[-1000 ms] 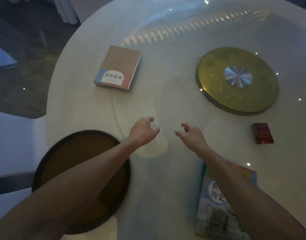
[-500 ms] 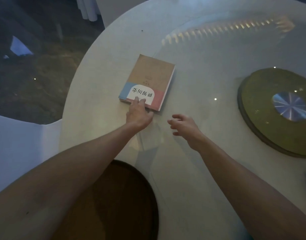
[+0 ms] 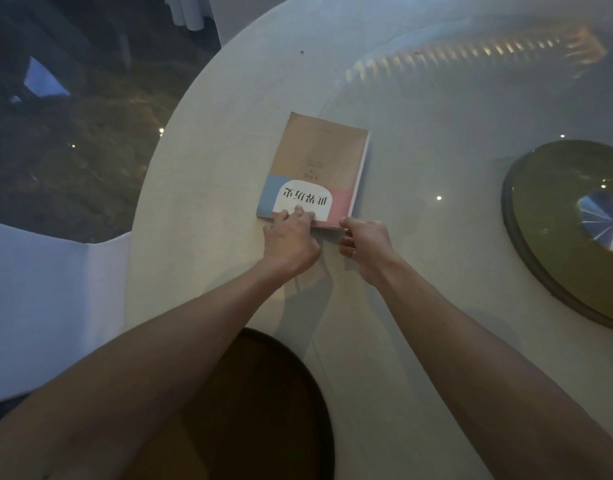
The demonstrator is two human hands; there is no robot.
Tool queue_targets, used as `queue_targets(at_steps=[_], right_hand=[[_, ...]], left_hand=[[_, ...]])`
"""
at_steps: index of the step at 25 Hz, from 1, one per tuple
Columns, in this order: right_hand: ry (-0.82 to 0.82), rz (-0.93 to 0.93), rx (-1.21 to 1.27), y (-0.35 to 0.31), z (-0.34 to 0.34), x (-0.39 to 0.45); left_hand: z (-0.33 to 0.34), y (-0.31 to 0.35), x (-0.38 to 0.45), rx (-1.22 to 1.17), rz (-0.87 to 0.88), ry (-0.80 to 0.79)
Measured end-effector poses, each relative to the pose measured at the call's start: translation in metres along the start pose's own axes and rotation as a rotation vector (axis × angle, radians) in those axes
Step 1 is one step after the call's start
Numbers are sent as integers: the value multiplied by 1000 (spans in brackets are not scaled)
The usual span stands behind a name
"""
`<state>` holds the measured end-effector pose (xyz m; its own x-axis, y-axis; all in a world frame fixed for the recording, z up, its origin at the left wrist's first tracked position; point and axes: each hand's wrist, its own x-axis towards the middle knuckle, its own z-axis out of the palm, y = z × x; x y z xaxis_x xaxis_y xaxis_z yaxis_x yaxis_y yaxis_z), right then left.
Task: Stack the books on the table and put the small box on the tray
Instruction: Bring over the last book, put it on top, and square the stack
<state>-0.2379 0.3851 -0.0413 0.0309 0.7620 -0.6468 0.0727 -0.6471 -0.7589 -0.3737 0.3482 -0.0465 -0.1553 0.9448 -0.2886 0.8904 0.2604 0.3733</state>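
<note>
A tan book [image 3: 318, 161] with a blue, white and pink band lies flat on the round white table [image 3: 201, 209]. My left hand [image 3: 291, 240] rests on its near edge, fingers on the white label. My right hand [image 3: 365, 244] pinches the near right corner of the same book. A dark round tray [image 3: 308, 403] sits at the table's near edge, partly hidden under my left forearm. The second book and the small box are out of view.
A gold turntable disc [image 3: 554, 251] with a silver hub lies at the right. A glass top with light reflections covers the table's middle. A white chair cover [image 3: 48, 306] stands left of the table, above a dark floor.
My head and both hands moved toward the tan book. The left hand slid onto its near edge and the right hand came up to grip its near right corner.
</note>
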Motion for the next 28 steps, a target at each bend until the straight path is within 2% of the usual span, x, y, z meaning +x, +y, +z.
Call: queue_targets(at_steps=[3, 7, 11, 15, 18, 20, 23, 26, 28], right_hand=[[46, 2, -55, 10, -15, -13], [106, -3, 68, 33, -66, -51], [176, -13, -93, 60, -142, -99], [146, -21, -223, 80, -208, -134], [15, -8, -284, 90, -262, -174], [-100, -15, -351, 91, -289, -195], [-192, -19, -361, 97, -330, -224], [-126, -33, -284, 104, -363, -243], [-66, -14, -201, 109, -384, -254]], left_hand=[[11, 14, -33, 19, 51, 42], [26, 43, -76, -18, 128, -13], [35, 83, -116, -146, 188, -116], [35, 112, -140, -80, 299, -139], [41, 145, -166, 14, 418, -236], [46, 166, -181, 62, 406, -294], [53, 189, -203, 24, 393, -531], [64, 202, -224, -58, 481, -712], [72, 212, -239, -301, 423, -790]])
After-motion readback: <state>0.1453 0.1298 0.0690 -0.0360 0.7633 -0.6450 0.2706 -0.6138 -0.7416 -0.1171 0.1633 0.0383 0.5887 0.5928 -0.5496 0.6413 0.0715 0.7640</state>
